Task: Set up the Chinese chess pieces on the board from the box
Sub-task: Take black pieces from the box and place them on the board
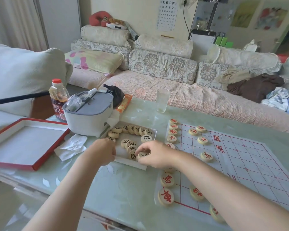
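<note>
View: head camera, the only one I have.
Left hand: the left hand (pixel 102 151) sits at the near-left corner of the shallow white cardboard box (pixel 132 164), fingers curled down at its rim. The back of the hand hides the fingertips, so I cannot tell whether it grips the box or only rests against it.
Right hand: the right hand (pixel 154 155) reaches into the near end of the box, thumb and fingertips closed narrow on one round pale wooden held piece (pixel 143 154) with a black character.
Held piece position: inside the box, touching a neighbour just left of the fingertips. I do not see it lifted clear.
Box contents: round pale wooden black-marked pieces (pixel 146 138) lie in a row beyond the right hand and in a cluster between the two hands. I count over a dozen, some overlapping.
Board: the white paper board with red grid lines (pixel 250 164) lies just right of the right hand on the pale green glass table (pixel 123 194).
Done: round pale wooden red-marked pieces (pixel 167 180) stand along the board edge beside the right hand, both beyond and short of the wrist, with a few more further in. The forearm covers part of them, so I cannot confirm the full set.
Left to do: the half of the board far right of the hand shows no piece, and every black-marked piece awaits placing.
Assessment: I judge the task roughly half complete.
Other: a red-rimmed flat box lid (pixel 23 144) lies left of the left hand, apart from it.
</note>
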Demonstrator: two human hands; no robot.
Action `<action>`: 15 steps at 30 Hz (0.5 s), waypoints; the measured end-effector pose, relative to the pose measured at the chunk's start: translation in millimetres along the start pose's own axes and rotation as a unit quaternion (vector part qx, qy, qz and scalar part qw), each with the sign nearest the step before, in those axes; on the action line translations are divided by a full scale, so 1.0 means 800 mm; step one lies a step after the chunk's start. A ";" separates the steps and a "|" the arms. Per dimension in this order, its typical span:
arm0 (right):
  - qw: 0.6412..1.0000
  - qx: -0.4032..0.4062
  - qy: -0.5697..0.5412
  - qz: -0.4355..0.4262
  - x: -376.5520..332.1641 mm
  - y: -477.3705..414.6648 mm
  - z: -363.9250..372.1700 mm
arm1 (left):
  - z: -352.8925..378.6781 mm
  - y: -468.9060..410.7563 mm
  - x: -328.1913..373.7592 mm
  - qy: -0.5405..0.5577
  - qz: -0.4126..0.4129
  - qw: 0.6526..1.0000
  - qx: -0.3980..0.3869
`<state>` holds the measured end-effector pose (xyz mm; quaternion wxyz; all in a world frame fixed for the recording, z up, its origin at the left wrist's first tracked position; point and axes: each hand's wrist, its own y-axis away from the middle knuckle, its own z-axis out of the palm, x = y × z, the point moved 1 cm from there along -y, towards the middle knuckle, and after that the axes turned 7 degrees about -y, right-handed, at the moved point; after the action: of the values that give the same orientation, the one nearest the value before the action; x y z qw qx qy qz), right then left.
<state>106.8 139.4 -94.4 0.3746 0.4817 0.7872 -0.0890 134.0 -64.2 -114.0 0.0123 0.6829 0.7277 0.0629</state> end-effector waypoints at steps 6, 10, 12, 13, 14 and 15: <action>0.996 0.081 0.032 0.002 0.017 -0.006 -0.011 | -0.006 0.010 0.009 0.081 -0.007 0.995 0.051; 0.995 0.088 0.050 -0.013 0.026 -0.011 -0.009 | 0.004 -0.001 0.044 0.089 0.079 0.984 0.135; 0.994 0.093 0.059 -0.018 0.028 -0.012 -0.008 | 0.010 -0.005 0.065 0.058 0.090 0.986 0.125; 0.993 0.100 0.062 -0.023 0.029 -0.012 -0.008 | 0.012 -0.008 0.072 0.031 0.081 0.990 0.107; 0.992 0.108 0.062 -0.029 0.031 -0.011 -0.009 | 0.013 -0.009 0.078 0.004 0.073 0.993 0.090; 0.991 0.117 0.060 -0.037 0.033 -0.008 -0.011 | 0.014 -0.011 0.082 -0.013 0.069 0.995 0.075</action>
<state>90.4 158.3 -107.6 0.2640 0.4972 0.8097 -0.1657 122.2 1.6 -121.6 -0.0337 0.7315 0.6811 -0.0003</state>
